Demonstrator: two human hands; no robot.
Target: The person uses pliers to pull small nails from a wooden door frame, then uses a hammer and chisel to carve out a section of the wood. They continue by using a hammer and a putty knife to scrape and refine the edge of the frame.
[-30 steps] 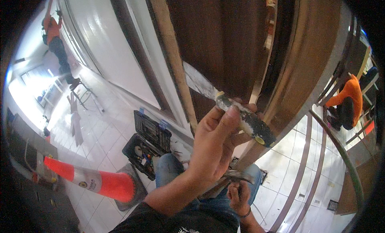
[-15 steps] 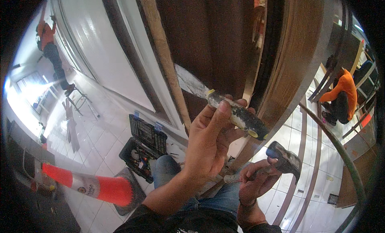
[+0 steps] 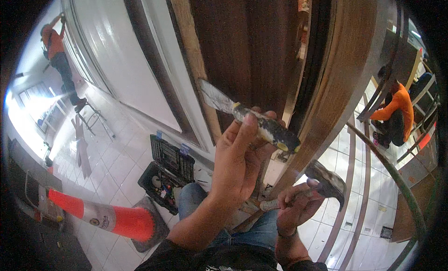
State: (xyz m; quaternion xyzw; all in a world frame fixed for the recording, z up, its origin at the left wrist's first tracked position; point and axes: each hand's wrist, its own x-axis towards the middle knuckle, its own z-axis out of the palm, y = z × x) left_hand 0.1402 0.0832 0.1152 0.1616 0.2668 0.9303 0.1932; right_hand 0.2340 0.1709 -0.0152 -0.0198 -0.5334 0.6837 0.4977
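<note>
My left hand (image 3: pixel 239 156) is closed around the worn black-and-yellow handle of a putty knife (image 3: pixel 266 126). Its flat metal blade reaches up and left, the tip at the edge of a rough wooden strip (image 3: pixel 189 42) beside a dark brown wood panel (image 3: pixel 247 42). Lower right, my right hand (image 3: pixel 296 208) grips a claw hammer (image 3: pixel 329 180) by its handle, close under the head. The hammer head hangs just below and right of the putty knife's butt end, apart from it. A brown wooden post (image 3: pixel 345 52) runs along the panel's right side.
An open black toolbox (image 3: pixel 161 182) with tools lies on the tiled floor near my knee. An orange-and-white traffic cone (image 3: pixel 126 220) lies tipped at left. One person (image 3: pixel 58 52) stands on a stool far left; another (image 3: pixel 399 107) crouches at right. A curved pole (image 3: pixel 392 166) crosses the right.
My left hand has shifted the putty knife left, bringing the blade tip to the wooden strip's edge. The hammer has moved slightly left and up.
</note>
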